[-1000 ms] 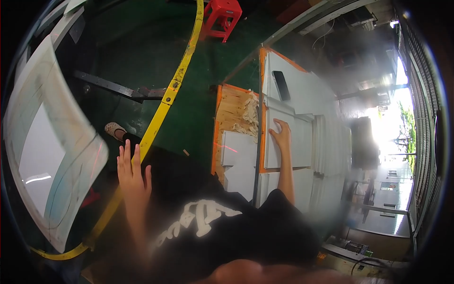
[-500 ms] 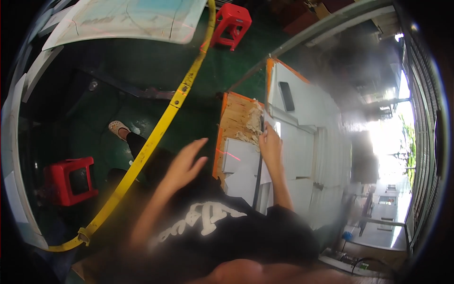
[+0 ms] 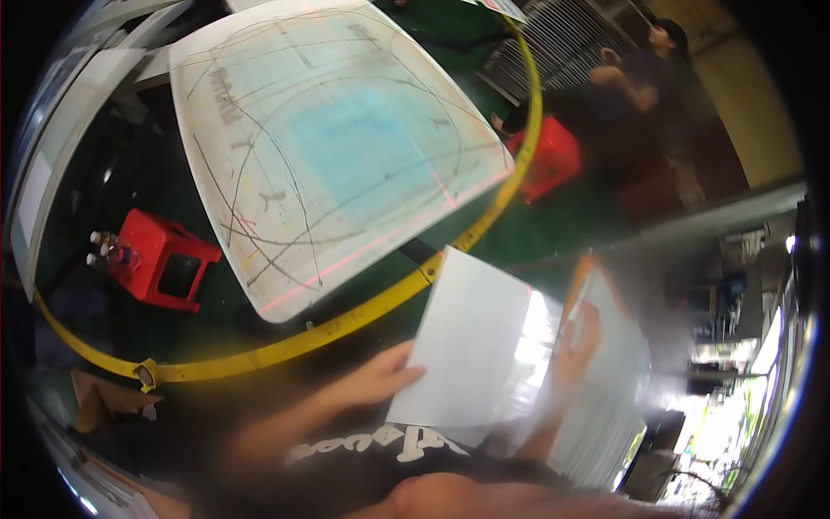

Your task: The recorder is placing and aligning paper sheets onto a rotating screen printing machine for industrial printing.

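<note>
A white rectangular sheet [image 3: 471, 337], shiny along its right part, is held up tilted in front of me. My left hand [image 3: 387, 374] is closed on its left edge, with the thumb on the near face and the other fingers partly hidden. At the right edge is my right hand [image 3: 577, 346], fingers curled and somewhat blurred, gripping the sheet. Beyond the sheet lies a large whitish board [image 3: 389, 173] with rounded corners, a pale blue middle, dark curved lines and red light lines across it.
A curved yellow bar [image 3: 346, 331] runs between me and the board. One red stool [image 3: 164, 259] stands at left with small bottles on it, another red stool [image 3: 549, 160] at far right near another person [image 3: 644, 95]. More white sheets [image 3: 605, 389] lie at my right.
My view has swung toward the board. The white sheet has come up from the orange-edged bench area at the right, and my left hand, free before, now holds its left edge.
</note>
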Motion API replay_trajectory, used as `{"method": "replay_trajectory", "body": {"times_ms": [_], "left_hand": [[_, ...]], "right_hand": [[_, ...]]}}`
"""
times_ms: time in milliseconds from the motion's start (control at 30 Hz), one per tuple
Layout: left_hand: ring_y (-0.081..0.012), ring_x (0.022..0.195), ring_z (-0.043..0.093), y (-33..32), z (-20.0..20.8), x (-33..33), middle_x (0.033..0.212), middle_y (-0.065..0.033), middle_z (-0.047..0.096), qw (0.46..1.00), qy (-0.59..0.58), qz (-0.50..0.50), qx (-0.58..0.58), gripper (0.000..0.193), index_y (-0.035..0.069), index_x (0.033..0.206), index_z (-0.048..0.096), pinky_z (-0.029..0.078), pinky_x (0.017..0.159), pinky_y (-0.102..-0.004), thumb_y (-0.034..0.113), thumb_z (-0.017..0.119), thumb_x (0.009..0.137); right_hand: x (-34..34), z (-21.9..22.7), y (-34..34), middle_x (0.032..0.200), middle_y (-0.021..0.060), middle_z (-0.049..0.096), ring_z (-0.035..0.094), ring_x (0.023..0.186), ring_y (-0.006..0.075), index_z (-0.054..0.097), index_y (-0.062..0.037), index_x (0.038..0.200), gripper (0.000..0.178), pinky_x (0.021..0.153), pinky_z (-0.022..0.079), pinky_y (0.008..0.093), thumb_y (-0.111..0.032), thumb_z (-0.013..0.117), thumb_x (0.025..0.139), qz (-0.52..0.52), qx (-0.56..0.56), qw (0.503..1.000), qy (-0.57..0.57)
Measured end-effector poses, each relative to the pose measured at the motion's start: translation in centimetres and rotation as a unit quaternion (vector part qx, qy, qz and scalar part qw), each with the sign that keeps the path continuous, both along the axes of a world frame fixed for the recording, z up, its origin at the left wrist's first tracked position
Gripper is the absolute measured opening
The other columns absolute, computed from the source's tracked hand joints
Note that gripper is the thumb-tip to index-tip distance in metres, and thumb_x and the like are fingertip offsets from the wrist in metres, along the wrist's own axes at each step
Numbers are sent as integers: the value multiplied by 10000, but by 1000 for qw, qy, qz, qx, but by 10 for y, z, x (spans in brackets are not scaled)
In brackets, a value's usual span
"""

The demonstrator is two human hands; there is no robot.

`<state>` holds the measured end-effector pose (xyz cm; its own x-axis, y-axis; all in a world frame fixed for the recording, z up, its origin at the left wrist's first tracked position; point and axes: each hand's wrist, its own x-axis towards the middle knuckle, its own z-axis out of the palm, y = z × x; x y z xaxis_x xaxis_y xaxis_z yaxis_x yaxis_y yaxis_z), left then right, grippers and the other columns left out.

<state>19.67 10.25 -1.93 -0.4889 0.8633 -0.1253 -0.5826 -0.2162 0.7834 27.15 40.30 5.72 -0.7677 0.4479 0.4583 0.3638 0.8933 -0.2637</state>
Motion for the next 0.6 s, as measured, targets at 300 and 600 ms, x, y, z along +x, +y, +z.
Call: {"method": "replay_trajectory", "body": {"times_ms": [300,600], "left_hand": [[-181,1226,453,-57,49,-133,1355,-122,446,963,-3,259,-68,578,-11,1426,246,377,1015,-336,94,521,929],[-155,1099,561,-82,38,-217,1266,-122,532,939,36,342,-15,522,-9,1406,279,437,949,-304,127,505,956]], "right_hand": [[-189,34,46,1299,116,498,517,1160,199,343,-59,1417,523,934,437,336,-263,503,962,163,-515,836,-99],[-352,-34,27,1141,74,603,568,1038,134,456,8,1286,376,939,414,288,-191,499,970,275,-596,746,-111]]}}
